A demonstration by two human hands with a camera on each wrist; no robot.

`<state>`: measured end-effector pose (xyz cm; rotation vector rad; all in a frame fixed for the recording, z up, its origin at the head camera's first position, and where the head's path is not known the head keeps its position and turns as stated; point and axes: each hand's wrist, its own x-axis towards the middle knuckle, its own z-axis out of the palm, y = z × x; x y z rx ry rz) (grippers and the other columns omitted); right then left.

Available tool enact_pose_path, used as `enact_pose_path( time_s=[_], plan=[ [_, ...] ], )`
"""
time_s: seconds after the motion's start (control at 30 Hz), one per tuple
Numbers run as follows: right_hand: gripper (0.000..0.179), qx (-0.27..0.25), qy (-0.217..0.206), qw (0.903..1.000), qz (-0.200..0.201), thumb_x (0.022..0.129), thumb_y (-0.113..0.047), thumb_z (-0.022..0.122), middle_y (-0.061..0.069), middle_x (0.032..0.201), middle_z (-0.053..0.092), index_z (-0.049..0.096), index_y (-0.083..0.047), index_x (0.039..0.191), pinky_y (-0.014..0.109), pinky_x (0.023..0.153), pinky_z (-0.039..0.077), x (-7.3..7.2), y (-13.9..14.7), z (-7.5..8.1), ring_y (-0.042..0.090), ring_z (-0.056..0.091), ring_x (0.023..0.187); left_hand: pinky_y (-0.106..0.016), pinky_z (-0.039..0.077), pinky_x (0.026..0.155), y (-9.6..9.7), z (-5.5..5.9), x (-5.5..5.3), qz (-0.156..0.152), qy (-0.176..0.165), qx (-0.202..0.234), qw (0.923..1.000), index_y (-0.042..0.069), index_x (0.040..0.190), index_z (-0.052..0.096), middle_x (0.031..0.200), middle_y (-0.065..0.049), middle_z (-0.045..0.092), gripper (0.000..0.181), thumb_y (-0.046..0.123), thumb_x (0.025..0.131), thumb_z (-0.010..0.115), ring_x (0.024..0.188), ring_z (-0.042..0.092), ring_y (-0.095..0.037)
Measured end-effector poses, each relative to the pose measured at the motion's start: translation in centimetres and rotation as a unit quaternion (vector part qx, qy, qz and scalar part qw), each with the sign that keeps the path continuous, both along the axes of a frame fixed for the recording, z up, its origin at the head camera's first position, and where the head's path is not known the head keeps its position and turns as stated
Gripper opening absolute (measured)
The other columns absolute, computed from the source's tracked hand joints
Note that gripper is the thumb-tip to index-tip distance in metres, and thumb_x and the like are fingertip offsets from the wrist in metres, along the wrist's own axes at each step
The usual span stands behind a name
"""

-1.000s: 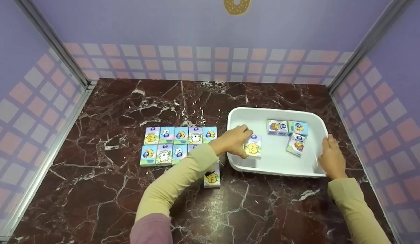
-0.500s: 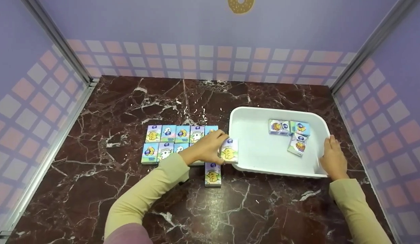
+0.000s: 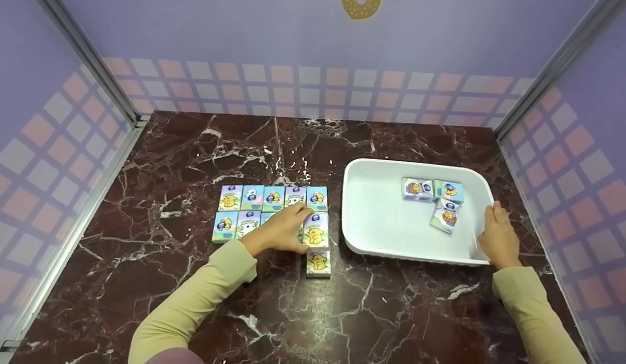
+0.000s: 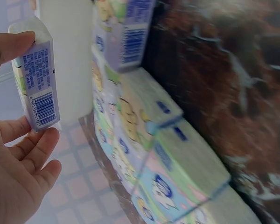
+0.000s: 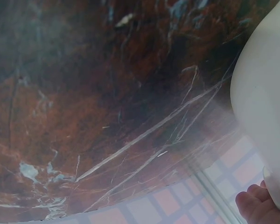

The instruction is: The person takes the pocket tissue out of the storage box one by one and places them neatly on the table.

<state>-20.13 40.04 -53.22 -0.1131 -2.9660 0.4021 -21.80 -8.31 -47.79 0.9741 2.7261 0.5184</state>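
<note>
My left hand (image 3: 280,232) pinches a tissue pack (image 3: 316,235) with a yellow animal print, thumb on one end and fingers on the other. In the left wrist view the barcode side of that held pack (image 4: 42,88) faces the camera. It is over the right end of two rows of tissue packs (image 3: 232,199); part of the front row is hidden behind my hand. Just in front lies a single tissue pack (image 3: 319,264). My right hand (image 3: 498,237) grips the right rim of a white plastic tub (image 3: 383,222); its fingers (image 5: 254,203) show beside the tub wall.
Inside the tub, toward its right side, lie three tissue packs (image 3: 418,188), one tilted. The dark red marble tabletop (image 3: 383,313) is bounded by purple panels (image 3: 242,35) at the back and both sides.
My left hand has carried the yellow-animal tissue pack leftward out of the tub to the right end of the rows. The right hand stays at the tub's rim.
</note>
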Motion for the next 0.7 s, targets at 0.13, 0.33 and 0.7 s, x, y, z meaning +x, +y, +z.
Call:
enact_pose_path(
  time_s=[0.13,0.33,0.7],
  plan=[
    [0.064,-0.001,-0.008,1.0,-0.001,0.071,0.004,0.046,0.031,0.14,0.018,0.027,0.014,0.13,0.064,0.094,0.025,0.0,0.1,0.1,0.05,0.023,0.124,-0.035,0.044,0.088,-0.8,-0.5,0.1,-0.004,0.003,-0.01,0.9999,0.0,0.127,0.04,0.116,-0.013,0.046,0.088,0.035,0.056,0.077,0.099,0.048,-0.023],
    [0.064,-0.002,-0.006,1.0,-0.001,0.071,0.004,0.048,0.031,0.14,0.018,0.027,0.014,0.13,0.063,0.095,0.025,0.0,0.1,0.1,0.049,0.023,0.124,-0.035,0.045,0.084,-2.1,-1.5,0.7,-0.015,0.005,-0.038,0.9992,0.0,0.124,0.044,0.11,-0.01,0.046,0.084,0.036,0.055,0.076,0.093,0.048,-0.021],
    [0.062,-0.002,0.012,0.9999,-0.001,0.07,0.005,0.046,0.03,0.139,0.021,0.03,0.014,0.129,0.064,0.094,0.026,0.0,0.0,-0.1,0.049,0.025,0.123,-0.037,0.044,0.086,-3.4,-2.5,1.4,-0.024,0.002,-0.077,0.9968,-0.001,0.125,0.043,0.109,-0.011,0.048,0.084,0.037,0.056,0.075,0.095,0.049,-0.024]
  ],
)
